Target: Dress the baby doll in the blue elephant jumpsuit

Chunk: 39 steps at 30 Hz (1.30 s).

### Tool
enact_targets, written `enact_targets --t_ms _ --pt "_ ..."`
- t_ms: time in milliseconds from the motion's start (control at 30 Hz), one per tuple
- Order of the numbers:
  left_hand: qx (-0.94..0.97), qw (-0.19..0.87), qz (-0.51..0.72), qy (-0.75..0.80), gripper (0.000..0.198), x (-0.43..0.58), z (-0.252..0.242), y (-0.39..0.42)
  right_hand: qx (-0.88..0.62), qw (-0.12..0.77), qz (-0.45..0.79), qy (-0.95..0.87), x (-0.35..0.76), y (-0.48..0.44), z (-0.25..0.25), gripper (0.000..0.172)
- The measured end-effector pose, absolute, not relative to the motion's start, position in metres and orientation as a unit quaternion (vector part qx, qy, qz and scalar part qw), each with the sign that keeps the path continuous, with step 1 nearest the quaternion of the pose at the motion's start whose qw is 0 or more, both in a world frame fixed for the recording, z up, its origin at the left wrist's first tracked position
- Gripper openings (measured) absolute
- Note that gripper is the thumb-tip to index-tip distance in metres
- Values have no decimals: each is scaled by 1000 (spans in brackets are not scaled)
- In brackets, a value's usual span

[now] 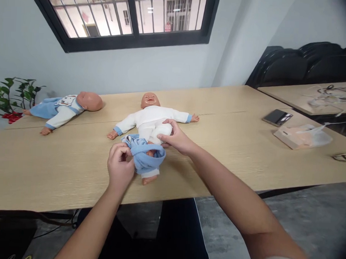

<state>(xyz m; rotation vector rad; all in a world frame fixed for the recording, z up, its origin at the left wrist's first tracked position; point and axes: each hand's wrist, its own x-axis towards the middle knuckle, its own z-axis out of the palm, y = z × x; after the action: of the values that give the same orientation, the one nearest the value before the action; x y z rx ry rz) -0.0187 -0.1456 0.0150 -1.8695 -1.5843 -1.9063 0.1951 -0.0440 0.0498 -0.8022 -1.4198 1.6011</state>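
Observation:
A baby doll [150, 116] in a white long-sleeved outfit with blue cuffs lies on its back, head toward the wall. Bunched light blue overalls [144, 155] surround its lower legs, one foot sticking out at the near end. My left hand [120, 165] pinches the left edge of the blue cloth. My right hand [175, 137] grips the doll's bent leg at the knee, thumb on top and fingers partly hidden behind it. The other foot shows inside the opening of the overalls.
A second doll [65, 108] in blue overalls lies at the back left near a potted plant [15, 96]. On the right of the table [217, 162] are a phone [277, 117], a tissue pack [301, 137] and glasses [345, 156]. Cables [334, 93] lie on another table.

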Motion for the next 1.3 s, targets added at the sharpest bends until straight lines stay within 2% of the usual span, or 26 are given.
enact_targets --t_ms 100,500,667,833,967,1167,1300 --pt "-646 20 -607 -462 10 -20 13 -148 -313 432 633 -562 192 -44 47 69" --pt "-696 48 -552 -457 15 -26 11 -146 -288 511 663 -465 176 -52 44 67" --pt "-711 -3 -500 -495 19 -24 17 -146 -270 515 680 -446 175 -53 45 63" --pt "-701 -27 -485 -522 6 -20 19 -145 -280 515 663 -466 173 -57 45 66" --pt "-672 3 -503 -544 16 -20 18 -147 -293 480 648 -514 172 -58 41 67" --pt "-714 117 -554 -411 20 -21 21 -153 -304 498 601 -546 167 -57 36 65" --pt "-738 144 -526 -397 23 -18 24 -156 -326 518 582 -536 164 -57 35 68"
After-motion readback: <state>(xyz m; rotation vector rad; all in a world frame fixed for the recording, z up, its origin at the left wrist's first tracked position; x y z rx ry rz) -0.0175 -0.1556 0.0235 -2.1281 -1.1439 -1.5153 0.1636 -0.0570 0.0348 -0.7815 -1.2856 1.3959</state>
